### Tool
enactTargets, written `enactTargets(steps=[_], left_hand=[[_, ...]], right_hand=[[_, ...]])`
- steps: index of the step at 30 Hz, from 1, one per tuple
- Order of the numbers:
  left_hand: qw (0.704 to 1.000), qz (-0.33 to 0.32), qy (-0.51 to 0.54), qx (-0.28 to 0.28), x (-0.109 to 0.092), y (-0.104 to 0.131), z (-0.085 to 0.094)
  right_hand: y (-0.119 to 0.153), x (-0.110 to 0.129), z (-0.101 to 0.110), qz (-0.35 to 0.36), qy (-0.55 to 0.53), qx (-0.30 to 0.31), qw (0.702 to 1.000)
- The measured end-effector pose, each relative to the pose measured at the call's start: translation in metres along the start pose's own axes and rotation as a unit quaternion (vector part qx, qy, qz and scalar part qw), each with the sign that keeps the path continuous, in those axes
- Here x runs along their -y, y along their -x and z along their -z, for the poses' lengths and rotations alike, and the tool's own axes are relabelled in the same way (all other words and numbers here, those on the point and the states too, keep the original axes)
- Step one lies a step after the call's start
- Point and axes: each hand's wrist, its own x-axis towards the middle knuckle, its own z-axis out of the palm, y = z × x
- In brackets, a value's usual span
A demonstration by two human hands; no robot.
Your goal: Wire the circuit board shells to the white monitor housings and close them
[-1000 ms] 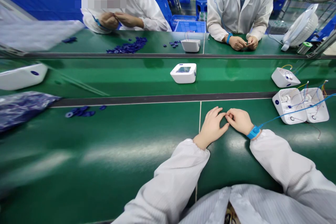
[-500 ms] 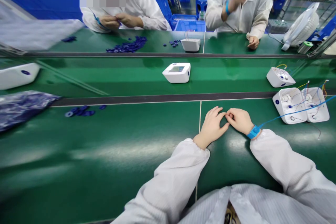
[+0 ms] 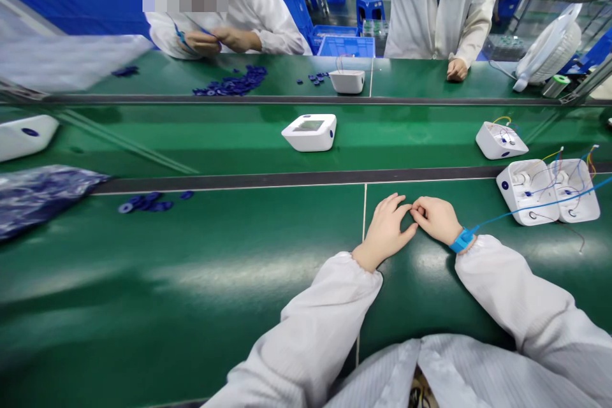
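Note:
My left hand (image 3: 386, 229) rests on the green table (image 3: 191, 306) with its fingers apart and nothing in it. Touching its index fingertip, my right hand (image 3: 437, 218) has its thumb and fingers pinched together; whether anything is between them is too small to tell. A blue strap (image 3: 463, 240) circles my right wrist, and its cord runs off to the right. Right of my hands stand two open white housings (image 3: 528, 204) with wires inside. Several dark blue round parts (image 3: 150, 203) lie on the table at the left, beside a plastic bag (image 3: 43, 197) of blue parts.
White housings (image 3: 313, 132) sit on the green belt (image 3: 215, 134) beyond a dark rail (image 3: 287, 177). Across it, one person (image 3: 258, 6) works with both hands near blue parts (image 3: 234, 83); another person (image 3: 444, 19) rests a hand on the far table. A white fan (image 3: 549, 44) stands at right.
The white housings on the belt have shifted left. The person at the far right has raised an arm out of view and shifted the resting hand slightly. My hands have not moved.

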Motion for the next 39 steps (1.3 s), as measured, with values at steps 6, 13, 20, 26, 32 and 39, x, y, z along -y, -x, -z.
enactTargets(steps=[6,13,20,26,32,39], left_hand=[[1.000,-0.001,-0.002,-0.002,0.0003,0.0003,-0.0001],[1.000,0.001,-0.005,0.005,-0.0003,0.0003,0.0015],[1.000,0.001,0.001,0.000,-0.0006,-0.0002,0.0007],[1.000,0.002,0.001,-0.005,-0.0004,0.0001,-0.0006],[1.000,0.002,0.003,-0.005,-0.0001,0.0001,-0.0007],[1.000,-0.001,0.000,-0.006,0.0002,0.0000,-0.0008]], right_hand=[[0.0004,0.0010,0.0007,-0.001,-0.001,0.000,1.000],[0.0003,0.0004,0.0004,0.002,-0.004,-0.003,1.000],[0.0003,0.0002,0.0003,0.003,-0.002,-0.004,1.000],[0.0004,0.0011,0.0011,0.004,-0.003,-0.004,1.000],[0.0003,0.0013,0.0015,0.005,-0.001,-0.003,1.000],[0.0002,0.0010,0.0017,0.002,-0.002,-0.001,1.000]])
